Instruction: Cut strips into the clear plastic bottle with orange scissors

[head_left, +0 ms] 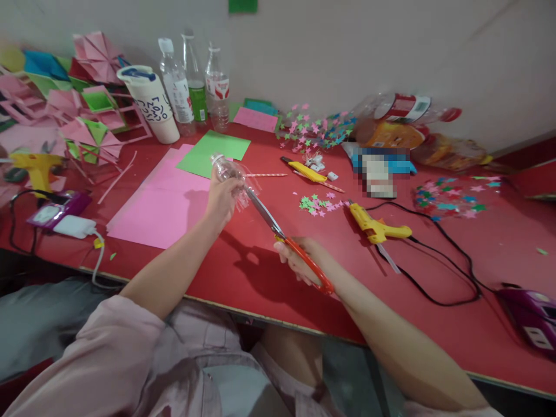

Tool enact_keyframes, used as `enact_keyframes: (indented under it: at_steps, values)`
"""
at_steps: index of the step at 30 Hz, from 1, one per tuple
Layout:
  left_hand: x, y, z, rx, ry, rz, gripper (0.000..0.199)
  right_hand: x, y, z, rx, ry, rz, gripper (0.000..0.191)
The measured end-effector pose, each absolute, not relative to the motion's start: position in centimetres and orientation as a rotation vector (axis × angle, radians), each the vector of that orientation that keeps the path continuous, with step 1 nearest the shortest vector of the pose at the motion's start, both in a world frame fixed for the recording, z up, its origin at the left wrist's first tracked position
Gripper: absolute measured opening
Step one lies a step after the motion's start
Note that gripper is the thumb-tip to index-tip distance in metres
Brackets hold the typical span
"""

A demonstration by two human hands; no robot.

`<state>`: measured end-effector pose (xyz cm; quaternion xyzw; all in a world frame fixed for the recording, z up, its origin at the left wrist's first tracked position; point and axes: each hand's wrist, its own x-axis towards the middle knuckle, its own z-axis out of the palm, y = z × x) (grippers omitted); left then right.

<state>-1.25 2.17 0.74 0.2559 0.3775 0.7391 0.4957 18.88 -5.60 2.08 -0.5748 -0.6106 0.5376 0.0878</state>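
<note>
My left hand is closed around the cut top of a clear plastic bottle, its neck pointing up and away. Strips of cut plastic fan out from its lower side. In my right hand is a pair of scissors with red-orange handles. Their blades reach up and left to the plastic strips beside my left fingers; whether they are cutting cannot be made out. Under the left hand lie pink paper sheets and a green sheet. A striped stick lies just beyond.
A yellow glue gun with a black cord lies right of small paper stars. A yellow utility knife is behind. Upright bottles and a white tumbler stand at the back left. Another glue gun stands far left.
</note>
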Motion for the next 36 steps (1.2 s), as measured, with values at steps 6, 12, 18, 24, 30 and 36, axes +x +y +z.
enact_keyframes:
  at_steps: [6,12,18,24,30,36]
  values:
    - [-1.4,2.1,0.9,0.625,0.902,1.789,0.043,19.0,-5.6,1.7,-1.652,-1.807,1.608,0.047]
    - [-0.9,1.8,1.5,0.661,0.864,1.774,0.041,19.6,-5.8,1.5,-1.498,-1.884,1.592,0.050]
    - [-0.7,1.8,1.4,0.669,0.876,1.759,0.039,19.1,-5.9,1.6,-1.556,-1.803,1.603,0.050]
    - [-1.0,1.9,1.1,0.656,0.840,1.778,0.040,18.4,-6.2,2.7,-1.680,-1.760,1.612,0.047]
    - [-1.1,2.3,0.7,0.692,0.817,1.790,0.045,18.8,-6.1,2.4,-1.562,-1.767,1.620,0.047]
    - [-0.7,2.3,0.4,0.708,0.819,1.775,0.060,18.9,-6.3,2.4,-1.508,-1.785,1.602,0.046]
